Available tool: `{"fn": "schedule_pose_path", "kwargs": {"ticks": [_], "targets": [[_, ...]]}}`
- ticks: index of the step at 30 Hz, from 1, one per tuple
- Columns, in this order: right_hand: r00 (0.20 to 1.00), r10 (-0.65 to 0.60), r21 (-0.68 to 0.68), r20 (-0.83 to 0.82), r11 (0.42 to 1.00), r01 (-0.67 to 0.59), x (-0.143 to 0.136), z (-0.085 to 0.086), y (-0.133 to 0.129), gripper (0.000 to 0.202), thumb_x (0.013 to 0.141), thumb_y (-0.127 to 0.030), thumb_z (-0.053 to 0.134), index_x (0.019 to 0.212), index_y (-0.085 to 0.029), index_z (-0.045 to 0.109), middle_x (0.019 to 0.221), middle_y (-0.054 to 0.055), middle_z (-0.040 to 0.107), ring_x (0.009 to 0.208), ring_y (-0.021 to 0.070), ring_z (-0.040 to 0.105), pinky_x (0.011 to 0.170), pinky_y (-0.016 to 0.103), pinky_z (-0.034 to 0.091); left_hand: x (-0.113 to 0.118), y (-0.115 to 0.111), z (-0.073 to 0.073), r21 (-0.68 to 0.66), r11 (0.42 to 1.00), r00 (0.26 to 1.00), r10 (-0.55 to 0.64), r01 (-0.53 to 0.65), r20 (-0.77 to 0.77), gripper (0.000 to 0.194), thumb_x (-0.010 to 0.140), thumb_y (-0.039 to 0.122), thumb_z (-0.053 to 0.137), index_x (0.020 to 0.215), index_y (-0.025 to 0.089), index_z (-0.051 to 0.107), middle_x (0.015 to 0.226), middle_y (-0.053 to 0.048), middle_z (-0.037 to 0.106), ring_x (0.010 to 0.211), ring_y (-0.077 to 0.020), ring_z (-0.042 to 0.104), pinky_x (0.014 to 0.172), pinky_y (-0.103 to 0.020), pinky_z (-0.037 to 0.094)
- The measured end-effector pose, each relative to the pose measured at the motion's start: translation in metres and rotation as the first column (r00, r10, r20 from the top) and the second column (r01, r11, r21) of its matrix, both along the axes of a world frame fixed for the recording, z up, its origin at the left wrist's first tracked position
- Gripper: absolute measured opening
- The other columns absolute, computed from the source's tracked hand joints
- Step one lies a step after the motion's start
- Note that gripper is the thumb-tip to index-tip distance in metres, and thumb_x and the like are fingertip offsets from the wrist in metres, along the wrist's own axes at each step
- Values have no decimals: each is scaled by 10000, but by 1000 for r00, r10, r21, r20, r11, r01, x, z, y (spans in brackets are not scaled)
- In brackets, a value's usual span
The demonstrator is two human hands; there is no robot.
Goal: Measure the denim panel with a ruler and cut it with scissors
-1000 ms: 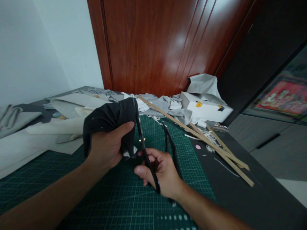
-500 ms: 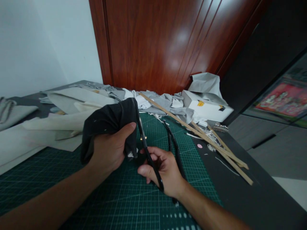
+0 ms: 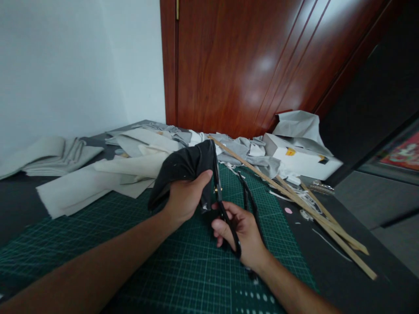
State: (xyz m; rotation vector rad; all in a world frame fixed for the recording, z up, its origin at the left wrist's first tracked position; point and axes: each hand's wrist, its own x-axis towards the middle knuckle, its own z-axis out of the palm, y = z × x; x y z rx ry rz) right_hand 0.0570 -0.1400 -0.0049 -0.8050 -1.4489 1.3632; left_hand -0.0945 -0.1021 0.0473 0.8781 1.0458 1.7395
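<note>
A piece of black fabric point(image 3: 183, 163), bunched and folded, is gripped in my left hand point(image 3: 186, 196), the thumb lying on top near its right edge. My right hand point(image 3: 240, 233) has its fingers through the handles of black scissors point(image 3: 225, 213) with a brass-coloured pivot. Their blades point up and away along the fabric's right edge; I cannot tell how far apart they are. A scrap of white shows at the fabric's lower corner. Both hands are above a green cutting mat point(image 3: 183, 270). Behind my right hand a thin black strip point(image 3: 250, 198) lies on the mat.
Light fabric pieces point(image 3: 78, 187) lie at the left, and grey and white scraps point(image 3: 242, 148) along the back. Wooden sticks point(image 3: 327, 222) cross the right side beside white trimmings. A white box point(image 3: 301, 161) stands at the back right, in front of a brown wooden door point(image 3: 235, 65).
The view has swung left, so the whole scene sits further right and slightly lower. Both hands keep their hold on the fabric and the scissors, almost unchanged relative to each other.
</note>
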Motion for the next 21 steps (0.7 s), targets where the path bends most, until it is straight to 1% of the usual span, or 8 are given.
{"fn": "schedule_pose_path", "kwargs": {"ticks": [3,5,7,10,12,14,18,21], "targets": [[999,-11,29,41,1000,10,-1,2,0,488,768,-512,912,1060,-180,707,601,-60,651,421,104,569,408,209,499,-1,0,-4,30,999,995,-25,28,-98,296,715,418,857,639,163,727,683,-56,757,616,-210,703,598,-311,554],[999,-12,49,47,999,10,-1,3,-1,497,769,-540,903,1043,-178,700,596,-58,649,418,107,569,408,213,503,1,0,-4,44,998,992,-37,43,-117,284,737,414,835,641,168,728,676,-50,751,602,-198,691,577,-300,542],[999,-16,67,46,998,13,-1,3,-2,494,781,-546,894,1040,-179,690,596,-54,654,416,107,569,411,212,494,5,-1,0,68,994,993,-75,81,-93,255,734,387,826,646,174,719,670,-40,742,594,-186,679,572,-292,540],[999,-22,99,49,995,17,1,2,-5,460,815,-528,876,1048,-183,679,607,-50,662,426,110,579,431,217,495,11,-6,9,71,989,992,-130,128,10,229,689,347,832,628,178,690,622,-22,712,536,-172,643,531,-290,526],[999,-14,118,50,993,7,2,1,-6,440,830,-516,868,1044,-180,681,615,-47,665,436,111,584,442,221,500,14,-9,16,60,989,988,-138,134,74,220,658,329,847,644,170,694,622,-21,713,525,-168,642,515,-286,522],[999,-3,133,51,991,-4,2,1,-7,428,844,-511,857,1045,-177,681,622,-46,664,440,109,584,444,220,500,14,-13,20,46,990,985,-138,133,103,229,639,326,860,654,161,701,623,-26,717,519,-165,645,502,-279,517],[998,6,143,57,990,-15,1,-1,-7,420,876,-509,825,1078,-173,673,626,-50,656,436,102,576,440,212,490,9,-15,20,3,991,984,-136,136,114,251,620,338,868,636,155,697,604,-40,714,497,-170,645,488,-285,522],[997,13,141,73,990,-24,2,-1,-7,418,898,-509,804,1101,-170,668,636,-50,652,447,101,577,450,213,491,5,-14,17,-7,994,986,-110,112,122,262,607,335,887,654,143,716,628,-51,732,523,-180,667,520,-296,549]]}}
